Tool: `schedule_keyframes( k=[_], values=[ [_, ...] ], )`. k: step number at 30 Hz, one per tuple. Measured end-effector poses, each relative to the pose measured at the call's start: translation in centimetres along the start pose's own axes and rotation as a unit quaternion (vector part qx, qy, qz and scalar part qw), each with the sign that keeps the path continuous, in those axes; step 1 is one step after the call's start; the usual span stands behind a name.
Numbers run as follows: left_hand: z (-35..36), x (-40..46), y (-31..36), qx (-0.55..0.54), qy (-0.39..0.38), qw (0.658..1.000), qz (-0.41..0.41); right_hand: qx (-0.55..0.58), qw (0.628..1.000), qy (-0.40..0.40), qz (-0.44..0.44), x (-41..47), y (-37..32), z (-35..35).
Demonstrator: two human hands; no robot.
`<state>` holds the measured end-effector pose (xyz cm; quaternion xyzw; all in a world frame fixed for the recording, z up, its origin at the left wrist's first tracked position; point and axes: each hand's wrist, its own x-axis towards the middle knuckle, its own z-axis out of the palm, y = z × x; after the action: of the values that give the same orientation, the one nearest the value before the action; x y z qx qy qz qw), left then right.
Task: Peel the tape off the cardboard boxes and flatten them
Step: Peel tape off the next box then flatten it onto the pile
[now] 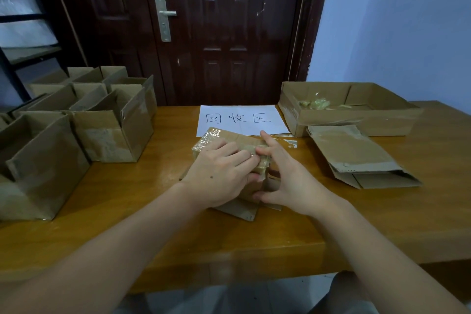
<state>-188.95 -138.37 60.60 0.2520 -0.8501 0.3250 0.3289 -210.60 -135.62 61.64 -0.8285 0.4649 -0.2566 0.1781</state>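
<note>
A small taped cardboard box (230,139) lies on the wooden table (280,232) in front of me, its top shiny with clear tape. My left hand (219,176) lies over the box's near side, fingers curled on its top edge. My right hand (285,176) pinches a strip of tape (263,159) at that edge between thumb and forefinger, other fingers spread. The hands hide the box's near part.
Several open cardboard boxes (109,132) crowd the table's left side. A flattened box (356,155) lies at the right, behind it a shallow cardboard tray (356,117) with balled tape (316,104). A white paper sign (239,120) lies behind the box. A dark door stands beyond.
</note>
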Motion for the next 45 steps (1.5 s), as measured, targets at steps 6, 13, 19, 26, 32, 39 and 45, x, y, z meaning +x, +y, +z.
schedule_keyframes(
  k=[6,13,19,26,32,39,45],
  values=[
    [-0.1,0.3,-0.1,-0.009,-0.004,1.000,0.000,-0.007,1.000,0.005,0.004,0.0,0.0,0.1],
    [-0.9,0.4,-1.1,-0.103,-0.084,0.990,-0.044,0.032,0.999,-0.019,-0.006,-0.1,0.3,-0.6],
    [-1.1,-0.1,-1.3,-0.128,-0.122,0.981,-0.074,-0.014,0.998,-0.052,0.009,-0.5,-0.3,-2.5],
    [-2.2,-0.5,-1.6,-0.122,-0.193,0.959,-0.168,-0.110,0.993,-0.020,0.032,-1.2,-1.8,-2.6],
    [-1.7,-0.5,-1.1,-0.061,-0.164,0.969,-0.176,-0.155,0.979,0.091,-0.099,-0.5,-2.7,-1.3],
    [-1.1,-0.7,-0.9,-0.056,-0.121,0.976,-0.173,-0.138,0.966,0.181,-0.125,0.2,-2.0,0.6],
    [-0.9,-0.5,-0.9,-0.060,-0.126,0.973,-0.183,-0.105,0.968,0.205,-0.102,-0.1,-2.0,1.0]
  ],
)
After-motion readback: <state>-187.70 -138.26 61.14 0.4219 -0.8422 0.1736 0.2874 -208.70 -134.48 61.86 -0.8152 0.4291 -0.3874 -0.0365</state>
